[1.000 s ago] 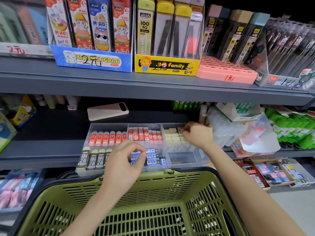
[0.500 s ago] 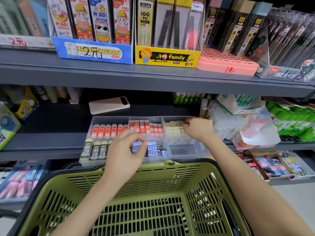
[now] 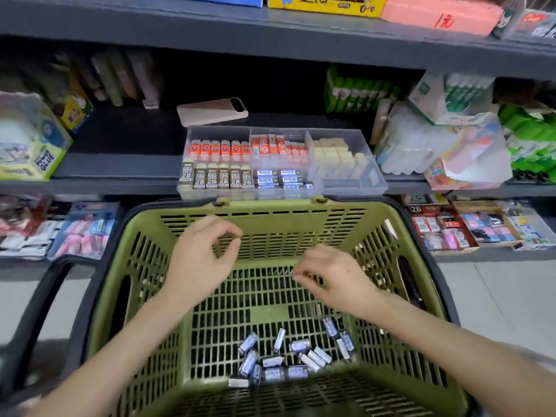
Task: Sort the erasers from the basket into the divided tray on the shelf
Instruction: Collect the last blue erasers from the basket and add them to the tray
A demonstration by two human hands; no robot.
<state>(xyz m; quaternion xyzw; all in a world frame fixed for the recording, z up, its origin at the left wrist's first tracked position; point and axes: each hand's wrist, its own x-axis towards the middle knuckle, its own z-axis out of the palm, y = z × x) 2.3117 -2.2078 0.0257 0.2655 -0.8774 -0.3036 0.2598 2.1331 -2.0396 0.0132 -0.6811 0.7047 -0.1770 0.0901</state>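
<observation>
The left hand [image 3: 198, 260] and right hand [image 3: 337, 278] hover inside the basket [image 3: 144, 266], fingers loosely curled, empty, above the erasers [image 3: 272, 361].

A green slatted basket [image 3: 270, 219] holds loose erasers [image 3: 272, 361] in blue-and-white sleeves, scattered at its near end. Just beyond the basket's far rim sits a clear divided tray [image 3: 370, 179], with sorted erasers [image 3: 219, 149] in orange, 2B, blue and cream rows.

The grey shelf [image 3: 120, 165] carries the divided tray [image 3: 349, 188], a phone [image 3: 212, 112], a glue box [image 3: 33, 152].
</observation>
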